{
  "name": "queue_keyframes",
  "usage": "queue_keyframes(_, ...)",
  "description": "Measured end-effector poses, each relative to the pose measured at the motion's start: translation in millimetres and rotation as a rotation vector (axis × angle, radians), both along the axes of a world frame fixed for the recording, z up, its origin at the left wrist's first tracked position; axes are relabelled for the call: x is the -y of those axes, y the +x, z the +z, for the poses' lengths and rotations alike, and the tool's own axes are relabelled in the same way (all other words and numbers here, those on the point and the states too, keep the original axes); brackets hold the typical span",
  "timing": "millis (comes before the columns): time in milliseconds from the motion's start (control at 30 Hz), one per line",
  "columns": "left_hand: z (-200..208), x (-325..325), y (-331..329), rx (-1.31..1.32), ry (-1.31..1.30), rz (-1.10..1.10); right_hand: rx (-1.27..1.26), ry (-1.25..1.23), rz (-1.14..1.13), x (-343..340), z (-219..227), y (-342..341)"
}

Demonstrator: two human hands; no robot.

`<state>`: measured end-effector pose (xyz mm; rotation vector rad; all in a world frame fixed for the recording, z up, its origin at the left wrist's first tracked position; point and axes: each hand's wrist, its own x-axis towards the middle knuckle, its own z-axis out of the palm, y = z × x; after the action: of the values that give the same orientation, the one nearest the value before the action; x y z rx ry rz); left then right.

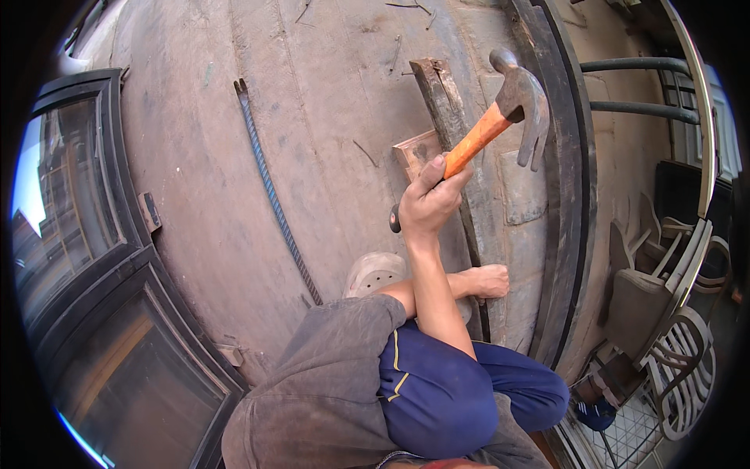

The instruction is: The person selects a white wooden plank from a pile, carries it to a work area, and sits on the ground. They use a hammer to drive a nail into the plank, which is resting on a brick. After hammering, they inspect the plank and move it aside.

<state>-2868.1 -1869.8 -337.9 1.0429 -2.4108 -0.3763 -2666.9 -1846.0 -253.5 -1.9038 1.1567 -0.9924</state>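
Note:
My right hand (431, 195) is wrapped round the orange handle of a claw hammer (478, 141). Its steel head is raised up and to the right, with the black handle end below my fist. My right forearm crosses over the left one. Further right, my left hand (489, 281) is closed in a fist beside a long, weathered timber strip (442, 98); whatever its fingers may hold is hidden. A nail sticks out near the strip's far end. Left of the strip, partly behind the hammer hand, lies a short reddish-brown wooden block (414, 150).
A ribbed blue metal bar with a forked tip (269, 184) lies on the concrete floor at left. Loose nails (395, 55) are scattered farther away. Dark framed glass panels (117, 313) stand left; long dark beams (566, 195) and stacked chairs (644, 301) are right.

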Motion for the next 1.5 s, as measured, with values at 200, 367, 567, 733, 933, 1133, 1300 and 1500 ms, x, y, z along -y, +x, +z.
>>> queue_keyframes(200,-4,2,0,-0.014,-0.010,0.004,-0.222,0.221,0.038,13,-38,2)
queue_keyframes(367,-17,0,-13,-0.021,-0.036,0.056,0.015,0.131,-0.084,8,-25,-1)
queue_keyframes(567,-17,3,-9,-0.152,-0.144,0.094,-0.344,0.376,0.089,12,-38,17)
queue_keyframes(733,-19,4,-10,-0.093,-0.136,0.087,-0.009,0.180,0.000,-5,-6,-1)
queue_keyframes(933,-15,2,-10,-0.084,-0.147,0.077,-0.198,0.020,-0.015,13,-44,-2)
queue_keyframes(1133,-13,-1,2,-0.059,-0.124,0.076,-0.105,0.257,-0.104,23,-8,0)
queue_keyframes(1300,13,7,24,-0.250,0.326,-0.036,-0.100,-0.098,0.059,25,7,-39)
queue_keyframes(1500,-19,-10,-7,-0.697,0.193,0.151,-0.571,-0.508,0.571,90,42,-64)
